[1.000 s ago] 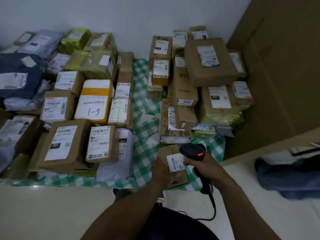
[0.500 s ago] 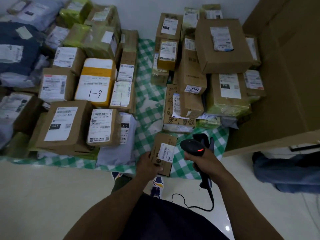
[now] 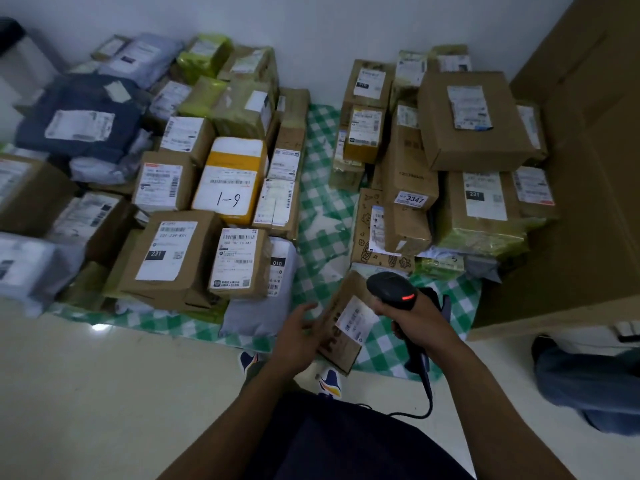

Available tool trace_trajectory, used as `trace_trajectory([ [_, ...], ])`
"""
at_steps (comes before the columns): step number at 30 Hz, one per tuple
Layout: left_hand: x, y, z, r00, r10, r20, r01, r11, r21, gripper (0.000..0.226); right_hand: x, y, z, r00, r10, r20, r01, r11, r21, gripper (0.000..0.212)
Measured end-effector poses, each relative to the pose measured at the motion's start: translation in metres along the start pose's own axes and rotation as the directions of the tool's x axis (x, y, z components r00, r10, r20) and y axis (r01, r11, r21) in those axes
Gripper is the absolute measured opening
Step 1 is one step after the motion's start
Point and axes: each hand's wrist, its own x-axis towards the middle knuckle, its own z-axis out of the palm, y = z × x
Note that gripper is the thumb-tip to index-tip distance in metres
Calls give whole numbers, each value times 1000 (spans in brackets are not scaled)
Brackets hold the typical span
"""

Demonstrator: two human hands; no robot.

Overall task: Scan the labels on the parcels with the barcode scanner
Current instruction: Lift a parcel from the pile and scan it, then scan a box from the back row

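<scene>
Head view: we see right hand (image 3: 415, 318) wrapped round barcode scanner (image 3: 391, 289) grip, red light on, scanner head just above small cardboard parcel (image 3: 341, 351). Left hand (image 3: 299, 336), fingers loosely straight, thumb spread, touches parcel's left side. Parcel sits tilted between both hands, white label (image 3: 355, 320) facing up, over green checked cloth (image 3: 322, 202).

Both forearms bare, stretched forward. Left grip (image 3: 301, 332): fingers extended, thumb splayed, touching parcel (image 3: 341, 344) edge. Right grip (image 3: 412, 318): fingers curled round barcode scanner (image 3: 391, 287) handle.
</scene>
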Motion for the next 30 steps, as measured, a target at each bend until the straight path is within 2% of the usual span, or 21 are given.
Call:
trace_trajectory([
  [4, -16, 27, -35, 960, 237, -146, -237, 971, 17, 25, -6, -24, 7, 993, -120, 4, 120, 992, -45, 34],
  [10, -7, 82, -85, 862, 411, -296, -395, 911, 115, 26, -10, -68, 17, 944, -315, 98, 325, 939, -113, 30],
  [15, 23, 111, -122, 818, 471, -332, -432, 882, 187, 34, -11, -104, 29, 889, -429, 163, 452, 877, -161, 39],
  [18, 40, 130, -140, 794, 544, -273, -465, 832, 303, 37, -7, -122, 35, 866, -457, 202, 495, 841, -221, 40],
  [21, 54, 145, -152, 767, 570, -295, -437, 800, 411, 35, -2, -136, 40, 859, -474, 196, 512, 806, -296, 36],
  [24, 65, 152, -159, 761, 556, -336, -433, 820, 375, 34, -1, -145, 44, 854, -472, 218, 519, 801, -298, 26],
  [27, 69, 156, -164, 778, 524, -347, -411, 842, 349, 33, -4, -150, 49, 842, -487, 234, 540, 778, -322, 33],
  [30, 70, 158, -165, 773, 525, -357, -404, 841, 361, 31, -7, -153, 52, 847, -481, 228, 532, 776, -340, 24],
])
